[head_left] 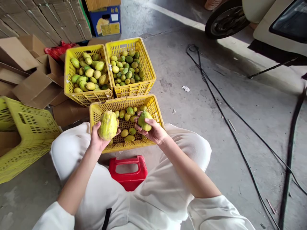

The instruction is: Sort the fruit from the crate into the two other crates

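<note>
Holding 2 fruits over nr crate.

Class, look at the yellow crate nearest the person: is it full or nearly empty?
Nearly empty: the nearest crate shows bare mesh floor around a few fruits.

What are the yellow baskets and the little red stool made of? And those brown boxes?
The yellow baskets look like hard moulded plastic: bright even colour, walls full of regular holes. The red stool also seems plastic, smooth and slightly shiny, with a moulded handle slot. The brown boxes look like cardboard: dull, flat panels with folded flaps. The fruits in the left hand and right hand have matte skin.
</note>
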{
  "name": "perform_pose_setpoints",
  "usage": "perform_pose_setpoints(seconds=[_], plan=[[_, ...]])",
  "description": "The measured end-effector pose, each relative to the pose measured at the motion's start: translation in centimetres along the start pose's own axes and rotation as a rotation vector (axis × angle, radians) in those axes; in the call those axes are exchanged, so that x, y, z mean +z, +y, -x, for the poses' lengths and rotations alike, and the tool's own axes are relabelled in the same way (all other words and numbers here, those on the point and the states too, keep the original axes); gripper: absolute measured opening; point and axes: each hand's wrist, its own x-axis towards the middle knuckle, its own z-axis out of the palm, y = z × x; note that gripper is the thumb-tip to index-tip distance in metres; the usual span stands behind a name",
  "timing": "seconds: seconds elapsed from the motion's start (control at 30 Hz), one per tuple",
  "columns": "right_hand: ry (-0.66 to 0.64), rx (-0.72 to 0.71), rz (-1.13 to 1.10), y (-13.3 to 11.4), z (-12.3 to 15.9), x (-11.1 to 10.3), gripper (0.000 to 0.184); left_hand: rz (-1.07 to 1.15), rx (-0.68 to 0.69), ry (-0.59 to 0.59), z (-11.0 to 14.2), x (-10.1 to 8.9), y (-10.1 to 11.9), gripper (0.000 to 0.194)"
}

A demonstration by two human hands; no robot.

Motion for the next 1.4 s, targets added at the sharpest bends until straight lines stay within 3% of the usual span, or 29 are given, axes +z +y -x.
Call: perform_pose_setpoints(seconds=[0.13, 0.27, 0.43, 0.53, 0.63, 0.73, 0.8, 0.93, 1.03, 1.13, 1.27, 1.4], plan=[[0.098, 0.081, 0.000, 0.0, -0.1, -0.1, 0.030, 0.009, -0.098, -0.021, 0.4, 0.6, 0.1, 0.052], [0.165, 0.037, -0.044, -0.5, 0.0, -0.1, 0.027, 0.085, -0.099, 0.056, 0.9, 1.4, 1.0, 0.059], [0.123, -0.063, -0.025, -0.6, 0.0, 0.0, 0.038, 0.096, -0.018, 0.046, 0.9, 1.2, 0.8, 0.049], [0.030, -0.050, 0.009, -0.2, -0.1, -0.1, 0.041, 0.072, 0.048, 0.064, 0.4, 0.9, 0.1, 0.048], [-0.002, -0.019, 0.061, 0.0, -0.2, -0.2, 0.041, 0.058, 0.010, 0.138, 0.0, 1.1, -0.3, 0.040], [0.034, -0.001, 0.062, -0.1, -0.1, -0.2, 0.036, 0.054, -0.091, 0.119, -0.1, 1.5, 0.0, 0.058], [0.064, 0.007, 0.028, -0.4, 0.0, -0.1, 0.031, 0.056, -0.117, 0.087, 0.1, 1.6, 0.3, 0.060], [0.087, -0.013, -0.036, -1.0, 0.3, 0.3, 0.034, 0.040, -0.025, 0.052, 0.4, 1.1, 0.6, 0.039], [0.080, -0.027, -0.033, -1.0, 0.2, 0.2, 0.036, -0.023, 0.074, 0.002, 0.2, 0.3, 0.3, 0.056], [0.054, -0.013, -0.021, -0.6, 0.0, -0.3, 0.035, -0.049, 0.100, 0.043, -0.1, -0.3, -0.3, 0.055], [0.133, 0.015, -0.003, -0.2, -0.4, -0.8, 0.032, -0.012, 0.009, 0.126, -0.4, 0.0, -0.4, 0.039], [0.177, 0.039, -0.066, -0.7, -0.4, -0.4, 0.032, 0.036, -0.011, 0.131, 0.0, 1.0, 0.3, 0.044]])
